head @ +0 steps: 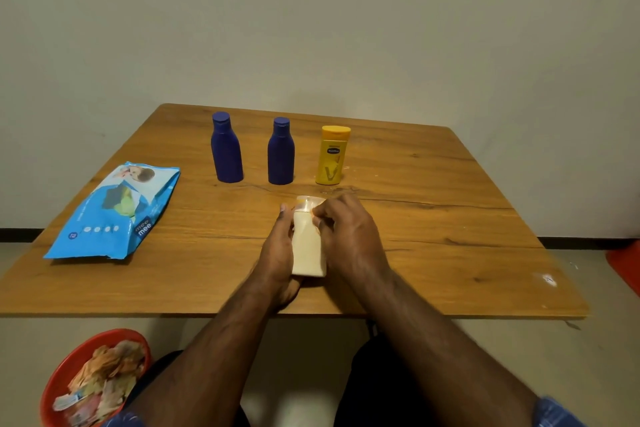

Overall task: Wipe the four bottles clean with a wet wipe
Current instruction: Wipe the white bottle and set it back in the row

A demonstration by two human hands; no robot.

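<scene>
Cream bottle (308,246) held above the near table (433,218) edge — left hand (278,250) grips its side, right hand (349,236) pinches near the cap. No wet wipe visible. Risk: cap popping open under the pinch — likely spill.

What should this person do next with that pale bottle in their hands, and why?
Probably reach for the blue wet wipe packet and pull out a wipe. Both the left hand and right hand grip the cream plastic bottle, but no wipe is plainly visible, and the packet lies untouched to the left.
</scene>
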